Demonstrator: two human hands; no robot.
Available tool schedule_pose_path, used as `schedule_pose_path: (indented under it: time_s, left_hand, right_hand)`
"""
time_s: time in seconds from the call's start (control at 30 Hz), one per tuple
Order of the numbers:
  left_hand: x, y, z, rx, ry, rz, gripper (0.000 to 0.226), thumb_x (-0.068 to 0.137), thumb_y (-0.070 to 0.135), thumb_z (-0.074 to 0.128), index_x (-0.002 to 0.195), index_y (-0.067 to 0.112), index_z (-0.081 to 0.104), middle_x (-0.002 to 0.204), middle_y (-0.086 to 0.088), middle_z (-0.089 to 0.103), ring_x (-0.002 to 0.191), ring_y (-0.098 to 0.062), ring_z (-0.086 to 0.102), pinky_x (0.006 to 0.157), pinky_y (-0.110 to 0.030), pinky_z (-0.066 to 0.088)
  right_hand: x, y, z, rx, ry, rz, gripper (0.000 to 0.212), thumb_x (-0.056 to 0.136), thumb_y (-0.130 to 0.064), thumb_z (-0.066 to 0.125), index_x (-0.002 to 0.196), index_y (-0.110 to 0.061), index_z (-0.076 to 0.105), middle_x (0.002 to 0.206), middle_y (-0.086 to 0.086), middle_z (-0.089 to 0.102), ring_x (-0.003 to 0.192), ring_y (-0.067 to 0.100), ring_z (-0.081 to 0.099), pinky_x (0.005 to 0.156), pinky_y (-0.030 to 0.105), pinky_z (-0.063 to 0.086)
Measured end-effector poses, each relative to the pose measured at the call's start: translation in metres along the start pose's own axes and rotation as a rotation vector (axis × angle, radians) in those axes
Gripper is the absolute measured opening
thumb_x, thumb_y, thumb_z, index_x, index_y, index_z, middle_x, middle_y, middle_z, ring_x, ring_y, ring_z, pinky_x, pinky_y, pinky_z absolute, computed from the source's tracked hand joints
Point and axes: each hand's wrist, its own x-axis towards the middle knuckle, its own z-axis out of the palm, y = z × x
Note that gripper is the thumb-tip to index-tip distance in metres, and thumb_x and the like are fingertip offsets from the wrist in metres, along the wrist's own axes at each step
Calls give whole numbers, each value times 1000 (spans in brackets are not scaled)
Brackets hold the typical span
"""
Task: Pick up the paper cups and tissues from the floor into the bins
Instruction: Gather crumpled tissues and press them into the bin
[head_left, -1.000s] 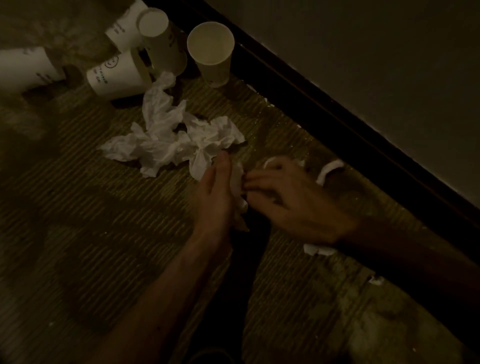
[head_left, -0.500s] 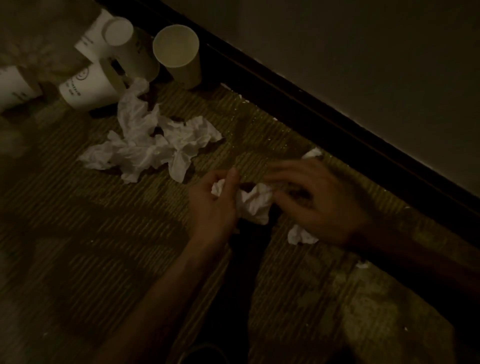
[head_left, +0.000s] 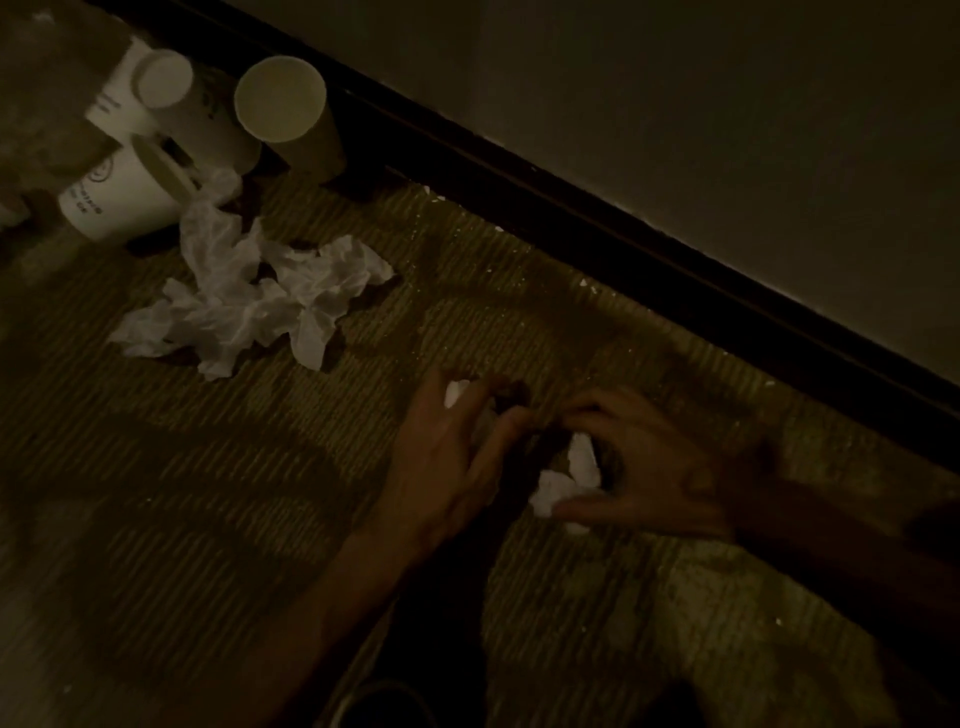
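Our left hand holds a small tissue wad in curled fingers so our right hand can close thumb and fingers round the scraps on the carpet near its wall edge, leaving the tissue heap and cups farther along.

Dim view looking down at a ribbed carpet floor beside a dark baseboard. Near the centre, the left hand curls its fingers round a small tissue wad. Just to its right, the right hand arches fingers and thumb round a white tissue scrap. At far left lies a crumpled tissue pile. Beyond it are paper cups, tipped over, beside one upright cup.
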Motion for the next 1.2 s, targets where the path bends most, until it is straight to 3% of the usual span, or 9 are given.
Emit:
schedule_pose_path:
  time_s: [0.13,0.2,0.27,0.37,0.47,0.7,0.8,0.9,1.2]
  left_hand:
    - [-16,8,9,19,-30,-10,54,94,57,36,125,21,61,105,4,43,92,-8,44,75,-12,32]
    - [-25,12,14,2,-64,18,49,94,54,38,129,26,58,103,8,41,91,-8,44,74,-16,34]
    - [-31,21,20,-84,-113,17,39,96,54,35,129,40,49,104,18,40,92,1,44,78,-9,35]
    - [-35,43,34,-239,-132,-35,33,95,59,32,122,46,46,109,21,44,102,8,47,82,-2,35]
    - [-28,67,39,-368,-137,-45,27,92,61,35,118,54,40,116,26,41,106,13,47,83,-1,37]
    - [14,155,13,-353,-334,305,38,91,55,48,123,56,28,130,30,31,118,16,40,89,1,33]
    - [25,218,-7,-265,-437,544,38,93,51,47,123,57,25,130,34,32,120,19,36,90,4,28]
    - [20,290,-12,-217,-511,770,42,97,41,49,131,46,24,126,24,41,119,14,40,90,2,30]
    - [-39,478,15,-211,-704,1092,33,95,22,59,119,29,38,107,15,50,96,4,53,69,-11,44]
  right_hand:
    - [-19,-9,26,-11,94,-11,33,82,-30,76,106,-10,67,104,-4,55,102,10,48,80,13,30]
    - [-22,-20,34,136,203,80,14,81,-15,75,92,-10,70,85,-15,52,87,-5,52,72,4,32]
    - [-24,-29,41,397,312,281,15,77,-4,74,85,-17,71,77,-20,57,78,-14,55,70,3,39]
    - [-28,-36,38,844,432,584,21,78,-2,76,76,-22,69,76,-7,71,76,5,68,69,24,55]
    - [-38,-34,20,1034,596,691,25,78,7,72,70,-15,64,61,-6,69,60,4,65,58,19,53]
    - [-96,-41,-76,1266,725,566,25,79,3,70,61,-14,74,74,11,74,71,23,71,68,33,60]
    - [-151,-53,-125,1336,781,430,3,65,-14,78,62,-12,76,73,11,73,70,19,71,62,26,57]
    - [-217,-67,-163,1290,831,314,18,57,-29,78,68,-15,77,75,10,73,67,17,71,59,24,55]
    - [-396,-78,-218,1161,1207,318,42,50,-19,80,86,-6,62,86,19,68,68,26,68,60,33,59]
